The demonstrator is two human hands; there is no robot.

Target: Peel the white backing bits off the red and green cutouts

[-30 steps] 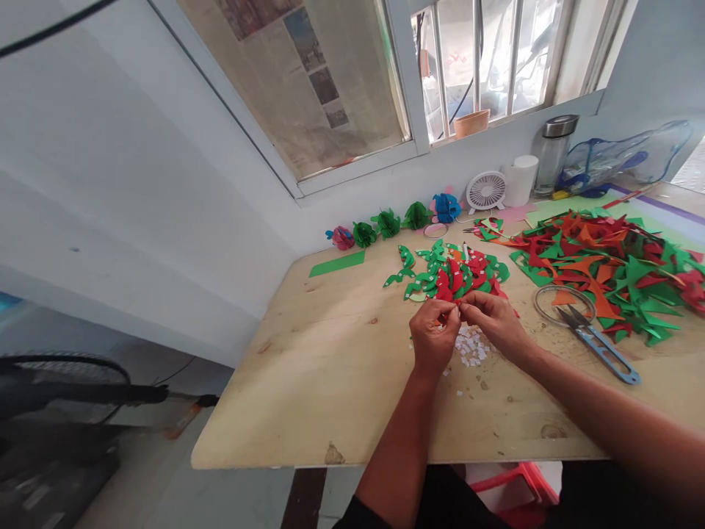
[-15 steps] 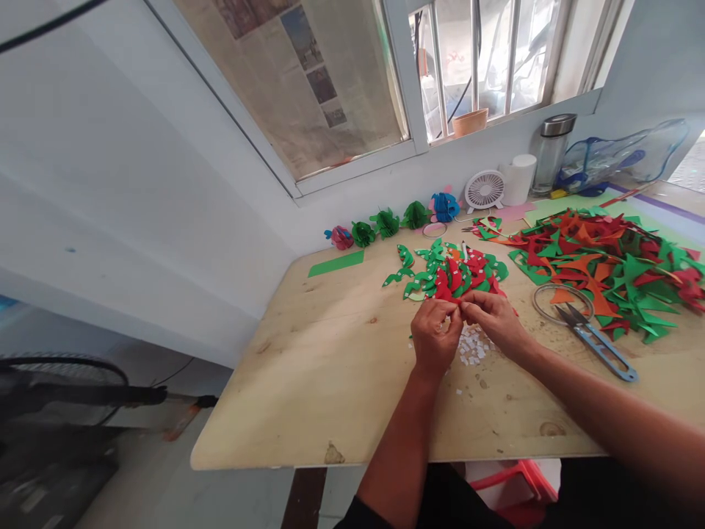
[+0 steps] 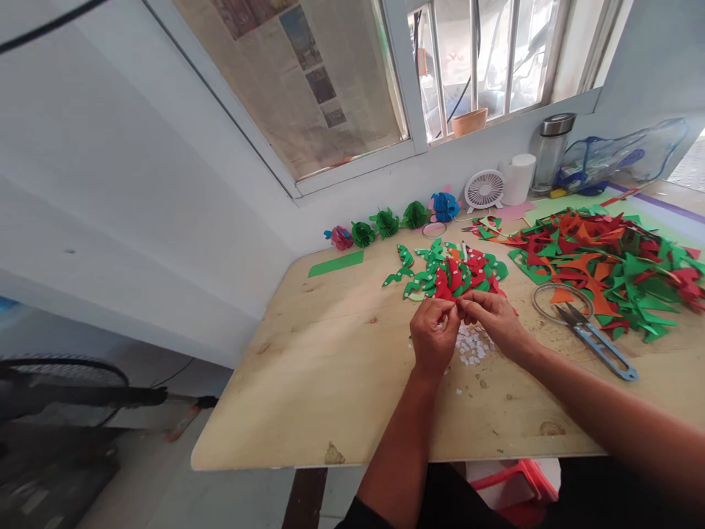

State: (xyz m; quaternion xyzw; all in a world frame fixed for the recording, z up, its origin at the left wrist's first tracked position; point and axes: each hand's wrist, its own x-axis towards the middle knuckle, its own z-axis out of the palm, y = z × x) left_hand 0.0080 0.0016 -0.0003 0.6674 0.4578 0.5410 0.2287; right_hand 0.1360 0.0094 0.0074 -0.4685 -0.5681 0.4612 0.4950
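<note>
My left hand (image 3: 434, 332) and my right hand (image 3: 492, 317) meet fingertip to fingertip above the wooden table. Between the pinched fingers a bit of red shows; it seems to be a red paper piece, mostly hidden by the fingers. Just beyond the hands lies a heap of green and red paper cutouts (image 3: 454, 273), many with small white squares on them. Small white paper squares (image 3: 472, 347) are scattered on the table below and between the hands.
Blue-handled snips (image 3: 603, 347) and a metal ring (image 3: 543, 314) lie right of my right hand, before a large pile of paper scraps (image 3: 600, 257). Paper figures (image 3: 385, 222), a small fan (image 3: 485, 191) and a glass bottle (image 3: 549, 158) stand along the wall.
Both hands have shifted very slightly left, and the right fingers have curled a little more at the tips. The things on the table look unchanged.
</note>
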